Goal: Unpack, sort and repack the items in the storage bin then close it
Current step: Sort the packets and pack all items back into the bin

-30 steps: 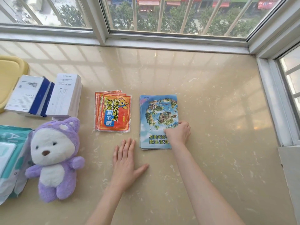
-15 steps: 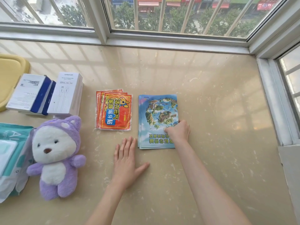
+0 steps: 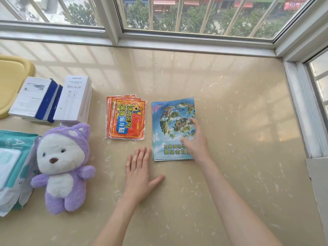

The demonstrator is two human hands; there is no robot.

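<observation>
At the far left edge a teal and white pack of wipes [image 3: 12,167] lies flat on the beige worktop [image 3: 239,121]. Behind it, a yellow lid or tray [image 3: 10,79] is cut off by the frame; whether it belongs to the storage bin cannot be told. Leaning on its near edge sit a white and blue box [image 3: 33,98] and, just beside it, a white cable box [image 3: 74,100]. In front of these boxes a purple and white plush toy [image 3: 62,166] lies on its back, touching the wipes pack. Further right, a fanned stack of orange-red warmer packets [image 3: 126,118] lies flat. Near it is a stack of blue booklets [image 3: 170,125] with an island picture on the cover. The left hand [image 3: 140,176] rests palm down on the worktop just in front of the gap between packets and booklets, fingers spread and flat, holding nothing. The right hand [image 3: 194,141] lies on the booklets' right half, fingers loosely extended and slightly blurred, not clamped around anything. White window frames [image 3: 177,41] bound the worktop at the back and right.
</observation>
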